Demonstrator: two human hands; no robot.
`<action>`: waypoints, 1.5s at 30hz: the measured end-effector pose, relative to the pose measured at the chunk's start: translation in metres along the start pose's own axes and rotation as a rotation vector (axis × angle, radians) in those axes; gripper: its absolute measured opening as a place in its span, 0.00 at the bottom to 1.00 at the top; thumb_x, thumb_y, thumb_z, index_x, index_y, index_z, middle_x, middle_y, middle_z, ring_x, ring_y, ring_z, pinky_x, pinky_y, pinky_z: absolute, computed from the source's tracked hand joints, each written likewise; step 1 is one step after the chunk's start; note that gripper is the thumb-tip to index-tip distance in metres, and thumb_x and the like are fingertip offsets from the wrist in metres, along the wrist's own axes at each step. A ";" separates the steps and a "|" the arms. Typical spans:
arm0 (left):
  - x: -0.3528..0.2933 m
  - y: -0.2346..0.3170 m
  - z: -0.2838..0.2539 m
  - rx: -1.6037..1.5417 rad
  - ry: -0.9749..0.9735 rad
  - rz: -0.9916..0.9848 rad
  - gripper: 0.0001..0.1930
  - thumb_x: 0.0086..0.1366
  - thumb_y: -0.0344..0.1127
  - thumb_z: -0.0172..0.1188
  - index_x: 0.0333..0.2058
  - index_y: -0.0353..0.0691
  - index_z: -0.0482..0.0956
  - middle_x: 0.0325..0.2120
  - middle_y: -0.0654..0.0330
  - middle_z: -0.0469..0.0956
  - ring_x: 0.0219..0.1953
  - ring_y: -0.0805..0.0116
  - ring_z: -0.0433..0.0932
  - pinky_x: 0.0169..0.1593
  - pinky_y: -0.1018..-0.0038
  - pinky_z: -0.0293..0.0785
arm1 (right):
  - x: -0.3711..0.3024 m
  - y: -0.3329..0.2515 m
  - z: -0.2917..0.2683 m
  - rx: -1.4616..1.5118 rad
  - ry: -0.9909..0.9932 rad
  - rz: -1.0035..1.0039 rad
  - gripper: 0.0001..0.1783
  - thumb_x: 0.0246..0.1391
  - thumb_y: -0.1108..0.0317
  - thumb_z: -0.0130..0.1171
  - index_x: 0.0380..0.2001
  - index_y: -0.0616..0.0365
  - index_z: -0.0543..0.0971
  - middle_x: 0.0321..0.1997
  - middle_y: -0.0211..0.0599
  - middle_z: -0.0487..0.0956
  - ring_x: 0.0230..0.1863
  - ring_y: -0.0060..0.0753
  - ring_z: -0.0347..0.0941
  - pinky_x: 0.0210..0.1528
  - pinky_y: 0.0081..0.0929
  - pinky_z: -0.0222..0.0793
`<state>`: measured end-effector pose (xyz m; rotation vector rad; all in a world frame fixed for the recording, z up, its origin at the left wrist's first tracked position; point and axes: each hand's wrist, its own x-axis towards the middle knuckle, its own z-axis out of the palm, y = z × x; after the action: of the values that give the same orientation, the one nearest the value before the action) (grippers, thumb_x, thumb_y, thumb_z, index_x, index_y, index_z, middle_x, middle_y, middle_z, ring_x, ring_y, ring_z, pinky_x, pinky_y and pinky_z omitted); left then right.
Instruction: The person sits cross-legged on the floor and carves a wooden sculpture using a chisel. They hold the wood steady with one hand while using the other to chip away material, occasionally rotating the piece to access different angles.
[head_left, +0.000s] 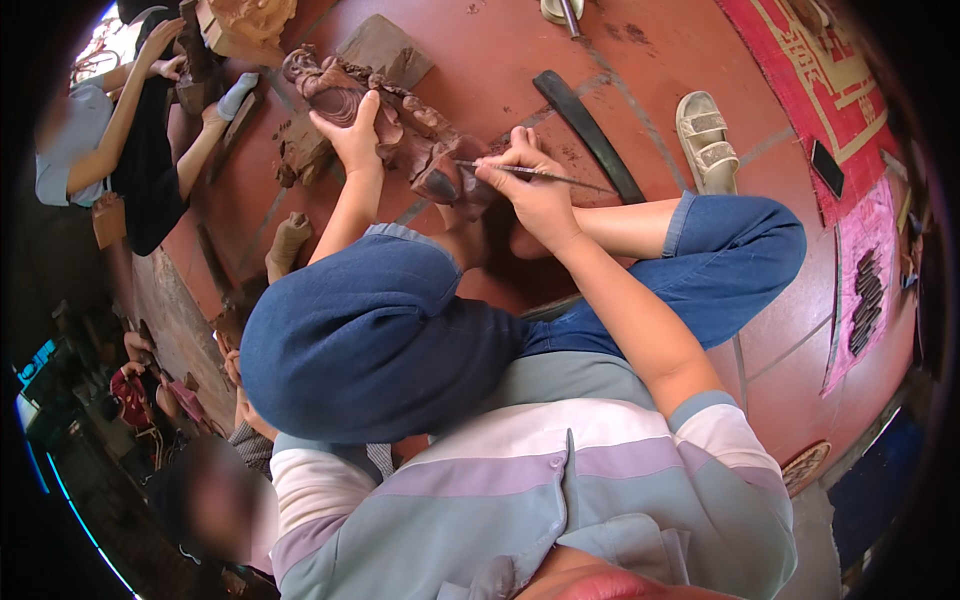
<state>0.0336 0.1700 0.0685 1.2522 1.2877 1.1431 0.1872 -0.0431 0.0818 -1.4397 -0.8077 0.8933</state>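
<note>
A reddish-brown wood carving [412,125], with curling relief and a rounded lower end, lies tilted before my crossed legs. My left hand [352,140] grips its far left part, thumb raised along the carved surface. In my right hand [530,190] is a thin dark rod-shaped hand tool [560,180], held like a pencil. Its tip meets the carving's near end, beside a dark smooth patch. Whether that tip is a blade or a file cannot be made out.
Wood blocks [405,62] lie behind the carving. A long dark curved strip [590,135], a sandal [708,140] and a phone [827,168] are to the right. Several dark slim tools [868,300] rest on a pink cloth [870,225]. Another person [85,140] sits at far left.
</note>
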 end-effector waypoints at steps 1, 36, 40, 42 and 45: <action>-0.003 -0.001 0.002 0.006 0.027 0.033 0.60 0.49 0.39 0.75 0.67 0.26 0.35 0.63 0.45 0.54 0.64 0.58 0.58 0.66 0.67 0.53 | -0.004 0.001 0.001 -0.027 -0.009 -0.055 0.09 0.48 0.63 0.70 0.28 0.56 0.83 0.47 0.47 0.73 0.57 0.34 0.63 0.58 0.34 0.59; -0.008 -0.001 0.002 0.134 0.083 0.035 0.63 0.48 0.46 0.75 0.67 0.27 0.33 0.64 0.40 0.54 0.66 0.54 0.57 0.67 0.67 0.52 | 0.122 -0.065 0.007 -0.283 -0.943 0.098 0.11 0.47 0.71 0.68 0.34 0.59 0.78 0.34 0.29 0.80 0.38 0.23 0.75 0.45 0.25 0.71; -0.005 -0.001 0.003 0.120 0.077 0.043 0.60 0.49 0.42 0.74 0.68 0.30 0.35 0.63 0.42 0.56 0.64 0.55 0.59 0.65 0.67 0.55 | 0.123 -0.073 0.003 -0.273 -1.018 0.220 0.13 0.49 0.70 0.67 0.37 0.59 0.76 0.36 0.28 0.78 0.39 0.22 0.73 0.43 0.24 0.72; -0.007 -0.007 0.004 0.103 0.071 0.060 0.59 0.50 0.40 0.73 0.68 0.31 0.36 0.63 0.43 0.56 0.63 0.55 0.60 0.64 0.67 0.57 | 0.132 -0.065 0.004 -0.251 -0.918 0.239 0.13 0.49 0.70 0.66 0.38 0.59 0.77 0.37 0.28 0.78 0.39 0.22 0.74 0.43 0.24 0.72; 0.001 -0.021 0.003 0.098 0.084 0.133 0.58 0.51 0.37 0.73 0.68 0.32 0.37 0.62 0.44 0.57 0.62 0.56 0.61 0.63 0.67 0.59 | 0.138 -0.058 0.011 -0.262 -0.923 0.156 0.12 0.45 0.70 0.68 0.34 0.57 0.78 0.32 0.28 0.79 0.37 0.23 0.74 0.45 0.25 0.70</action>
<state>0.0349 0.1706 0.0472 1.3914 1.3528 1.2505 0.2433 0.0875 0.1308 -1.2915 -1.5446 1.6627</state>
